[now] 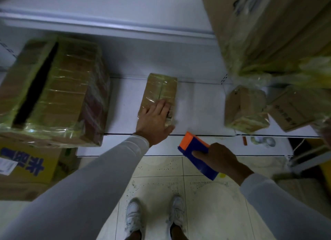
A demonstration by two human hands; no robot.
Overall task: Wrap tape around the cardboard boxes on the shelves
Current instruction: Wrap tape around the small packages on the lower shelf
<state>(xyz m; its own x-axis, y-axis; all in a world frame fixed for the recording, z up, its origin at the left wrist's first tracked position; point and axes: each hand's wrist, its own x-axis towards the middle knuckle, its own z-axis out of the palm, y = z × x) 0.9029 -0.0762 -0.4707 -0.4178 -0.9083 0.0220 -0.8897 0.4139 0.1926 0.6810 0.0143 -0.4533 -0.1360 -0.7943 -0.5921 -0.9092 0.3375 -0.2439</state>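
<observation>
on the white shelf [197, 103], left hand [154, 121] flat atop taped box [161, 91], right hand [222, 161] gripping blue-orange tape dispenser [195, 150]

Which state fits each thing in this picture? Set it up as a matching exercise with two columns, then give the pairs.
Things:
1. left hand
2. right hand
3. big box
4. shoes

States:
A. grips a blue and orange tool
B. on the tiled floor
C. rests flat on the small box
D. taped, with a dark gap on top

Pairs: 1-C, 2-A, 3-D, 4-B
</observation>
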